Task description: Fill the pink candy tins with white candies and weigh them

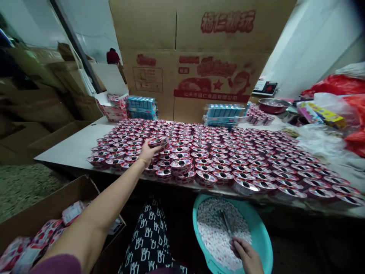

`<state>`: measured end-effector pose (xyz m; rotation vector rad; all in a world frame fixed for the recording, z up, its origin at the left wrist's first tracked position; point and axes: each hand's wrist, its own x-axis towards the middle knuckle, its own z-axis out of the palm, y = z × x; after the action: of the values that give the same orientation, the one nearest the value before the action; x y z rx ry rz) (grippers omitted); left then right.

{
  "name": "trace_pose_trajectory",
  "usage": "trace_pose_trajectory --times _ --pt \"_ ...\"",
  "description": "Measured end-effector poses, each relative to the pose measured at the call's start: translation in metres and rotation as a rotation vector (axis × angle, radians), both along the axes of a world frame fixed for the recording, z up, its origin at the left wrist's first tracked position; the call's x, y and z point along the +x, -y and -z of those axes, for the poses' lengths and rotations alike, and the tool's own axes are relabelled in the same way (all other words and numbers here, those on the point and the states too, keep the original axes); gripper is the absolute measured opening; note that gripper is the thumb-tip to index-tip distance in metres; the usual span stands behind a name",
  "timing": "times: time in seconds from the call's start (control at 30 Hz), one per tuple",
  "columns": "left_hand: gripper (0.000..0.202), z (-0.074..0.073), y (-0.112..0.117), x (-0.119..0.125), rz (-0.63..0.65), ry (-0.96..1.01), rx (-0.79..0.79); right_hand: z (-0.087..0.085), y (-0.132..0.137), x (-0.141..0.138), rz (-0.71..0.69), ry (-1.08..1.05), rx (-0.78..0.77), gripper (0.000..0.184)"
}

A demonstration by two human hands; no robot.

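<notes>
My left hand [148, 151] reaches out over the table and grips a small round tin [158, 141] with a red and pink label, lifted just above the rows. Many like tins [228, 160] with a dark hole in the lid cover the tabletop in tight rows. My right hand [247, 255] rests low in a teal basin [262, 236] on my lap side, fingers curled into a heap of small white and pink candies [213, 232]. What the fingers hold is hidden. A metal scoop [226, 221] lies in the candies.
Large printed cardboard boxes [194, 57] stand behind the table. Blue packs [142, 107] sit at the table's back. An open carton [42, 228] with red-white packets is at lower left. A metal bowl [273, 105] and plastic bags [336, 114] lie at right.
</notes>
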<state>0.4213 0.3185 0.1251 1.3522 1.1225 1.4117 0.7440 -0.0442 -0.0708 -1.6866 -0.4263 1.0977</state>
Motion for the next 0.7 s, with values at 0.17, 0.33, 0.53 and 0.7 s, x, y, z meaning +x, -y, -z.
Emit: trace_pose_trajectory --times 0.17,0.33,0.53,0.7 --pt "0.051 0.007 -0.052 0.053 0.224 0.001 -0.102 -0.006 -0.005 -0.014 0.017 -0.049 -0.022 0.047" --pt "0.042 0.005 -0.054 0.042 0.318 0.000 -0.086 0.001 0.000 0.000 -0.062 0.319 -0.045 0.043" --pt "0.035 0.020 -0.024 -0.138 -0.517 -0.038 0.099 0.033 -0.008 0.041 -0.550 0.878 -0.456 0.043" --pt "0.031 0.070 0.088 -0.295 -1.024 -0.507 -0.251 0.085 -0.018 0.055 -0.876 1.037 -0.602 0.028"
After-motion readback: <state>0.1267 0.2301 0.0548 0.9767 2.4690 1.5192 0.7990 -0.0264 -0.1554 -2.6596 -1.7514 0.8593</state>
